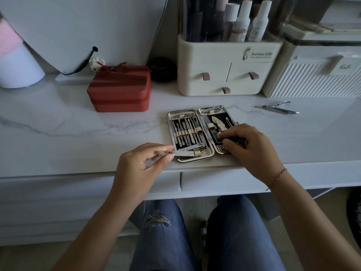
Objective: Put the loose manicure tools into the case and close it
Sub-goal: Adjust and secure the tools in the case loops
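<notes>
The manicure case (170,122) lies open flat near the desk's front edge, its two halves lined with black and holding several steel tools under woven straps. My left hand (142,165) pinches a silver nail clipper (184,153) at the case's lower left corner, its far end lying in the left half. My right hand (252,147) rests over the lower right half, fingertips pressing on a tool there; what it touches is partly hidden. Loose steel tools (277,109) lie on the desk to the right of the case.
A red zipped box (119,90) stands behind and left of the case. A cream cosmetics organiser (228,75) and a ribbed white box (312,79) line the back. A mirror base (72,77) sits at the back left. The desk edge (175,169) is close.
</notes>
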{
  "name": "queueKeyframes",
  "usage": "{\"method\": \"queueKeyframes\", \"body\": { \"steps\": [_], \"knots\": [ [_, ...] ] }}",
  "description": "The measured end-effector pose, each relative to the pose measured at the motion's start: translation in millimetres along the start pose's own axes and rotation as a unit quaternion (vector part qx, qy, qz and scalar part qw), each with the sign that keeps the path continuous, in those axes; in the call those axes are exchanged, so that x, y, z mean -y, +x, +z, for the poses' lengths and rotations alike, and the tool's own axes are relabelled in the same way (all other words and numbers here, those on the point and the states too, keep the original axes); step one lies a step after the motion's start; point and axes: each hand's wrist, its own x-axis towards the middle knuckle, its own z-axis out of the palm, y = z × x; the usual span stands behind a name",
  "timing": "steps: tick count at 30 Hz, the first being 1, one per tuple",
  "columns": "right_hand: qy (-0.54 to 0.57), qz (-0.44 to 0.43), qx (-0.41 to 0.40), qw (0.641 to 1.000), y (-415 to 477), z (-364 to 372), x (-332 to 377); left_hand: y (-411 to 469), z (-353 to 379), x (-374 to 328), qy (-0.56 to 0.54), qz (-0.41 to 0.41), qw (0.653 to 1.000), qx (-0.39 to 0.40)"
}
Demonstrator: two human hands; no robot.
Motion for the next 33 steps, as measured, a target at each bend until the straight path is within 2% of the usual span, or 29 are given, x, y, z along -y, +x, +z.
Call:
{"method": "queueKeyframes", "body": {
  "steps": [6,12,17,21,27,30,33],
  "knots": [
    [0.018,0.002,0.011,1.0,3.1,-0.9,-1.6,4.3,9.9,-4.9,-0.011,-0.014,1.0,0.003],
    [0.006,0.01,0.028,1.0,3.7,-1.4,-2.0,4.1,20.4,-6.5,-0.02,-0.03,0.999,-0.031],
    [0.011,0.017,0.039,0.999,5.2,-2.7,-0.3,0.8,31.3,-9.6,-0.002,0.004,0.998,-0.064],
    [0.032,0.029,0.071,0.997,7.4,-7.8,-1.3,-4.2,39.8,-7.6,0.027,0.041,0.997,-0.065],
    [0.044,0.035,0.098,0.994,8.1,-12.1,-1.3,0.5,37.3,-9.7,0.017,0.015,0.999,-0.027],
    [0.034,0.038,0.066,0.996,6.9,-10.5,3.1,0.4,31.1,-9.3,0.034,0.012,0.999,-0.001],
    [-0.02,-0.018,-0.008,1.0,2.7,-5.6,19.7,6.6,19.9,-7.7,0.067,0.013,0.996,0.051]
  ]
}}
